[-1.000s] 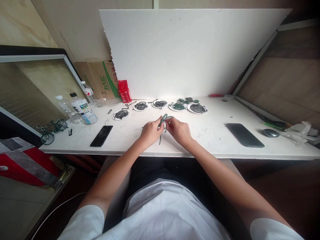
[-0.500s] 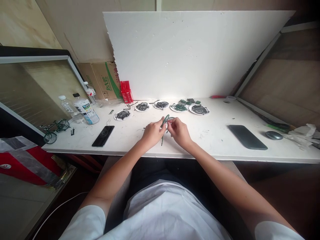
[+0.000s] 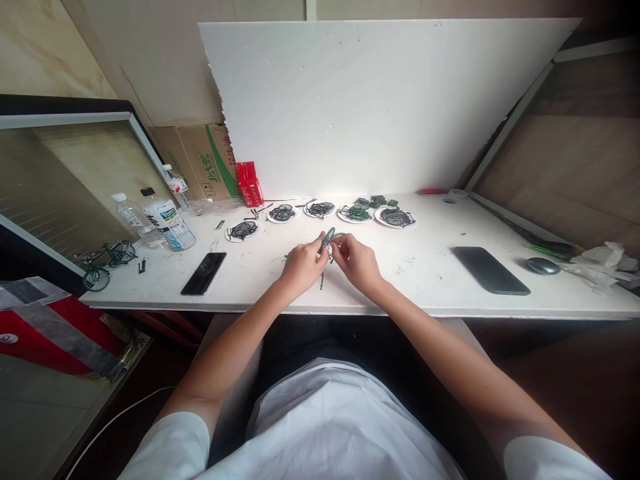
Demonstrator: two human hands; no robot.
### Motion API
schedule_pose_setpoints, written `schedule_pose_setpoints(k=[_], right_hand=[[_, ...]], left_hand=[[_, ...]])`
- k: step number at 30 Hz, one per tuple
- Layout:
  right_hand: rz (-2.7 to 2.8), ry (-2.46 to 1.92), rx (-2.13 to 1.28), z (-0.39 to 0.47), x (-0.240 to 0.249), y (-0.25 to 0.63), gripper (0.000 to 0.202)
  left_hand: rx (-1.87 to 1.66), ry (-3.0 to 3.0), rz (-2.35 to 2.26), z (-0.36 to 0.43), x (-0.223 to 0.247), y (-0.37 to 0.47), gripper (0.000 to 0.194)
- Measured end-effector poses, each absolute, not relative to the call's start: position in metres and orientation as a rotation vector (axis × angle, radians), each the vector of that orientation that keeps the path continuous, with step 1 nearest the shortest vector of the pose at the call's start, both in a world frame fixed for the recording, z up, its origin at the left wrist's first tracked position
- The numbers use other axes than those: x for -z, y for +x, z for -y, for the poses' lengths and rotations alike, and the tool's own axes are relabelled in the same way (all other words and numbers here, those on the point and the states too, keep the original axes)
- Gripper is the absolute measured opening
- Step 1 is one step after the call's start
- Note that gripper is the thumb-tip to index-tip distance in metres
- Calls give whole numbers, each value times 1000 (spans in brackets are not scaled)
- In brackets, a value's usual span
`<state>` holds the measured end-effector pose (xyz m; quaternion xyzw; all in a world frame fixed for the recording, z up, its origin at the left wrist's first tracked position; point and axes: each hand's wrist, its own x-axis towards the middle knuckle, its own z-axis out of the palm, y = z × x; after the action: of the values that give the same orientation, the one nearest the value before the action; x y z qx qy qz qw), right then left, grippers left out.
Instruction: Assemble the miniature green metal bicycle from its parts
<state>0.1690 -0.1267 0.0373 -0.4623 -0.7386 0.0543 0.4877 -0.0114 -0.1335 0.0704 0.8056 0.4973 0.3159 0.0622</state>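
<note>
Above the front middle of the table, my left hand [image 3: 304, 264] pinches a small dark-green wheel [image 3: 327, 237], standing on edge between thumb and fingers. My right hand [image 3: 359, 263] meets it from the right, thumb and fingertips closed together at the wheel. What sits in those fingertips is too small to make out. A bit of a second round part [image 3: 340, 235] shows just behind the right fingers. On the tabletop below the hands lies a thin dark strip [image 3: 322, 281]. Some other small pieces there are partly covered by the hands.
Behind the hands, several white plates [image 3: 241, 239] bear dark and green miniature bicycle parts. An assembled miniature bicycle [image 3: 97, 279] stands at the left edge. A phone [image 3: 204, 274], bottles [image 3: 170, 221], a dark flat slab [image 3: 491, 270] and a mouse [image 3: 543, 266] lie farther out.
The whole view has shifted slightly. Both hands stay together at the green wheel, with the fingers only slightly moved.
</note>
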Motion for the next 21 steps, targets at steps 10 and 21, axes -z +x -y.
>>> schedule_pose_setpoints(k=[10,21], right_hand=[[1989,-1135,383,123,-39,176,25],[1908,-1120,313,124,-34,172,27]], left_hand=[[-1175,2145,-1180,127,-61,-12,30],[-1096,2265,-1332,133,-68,-12,27]])
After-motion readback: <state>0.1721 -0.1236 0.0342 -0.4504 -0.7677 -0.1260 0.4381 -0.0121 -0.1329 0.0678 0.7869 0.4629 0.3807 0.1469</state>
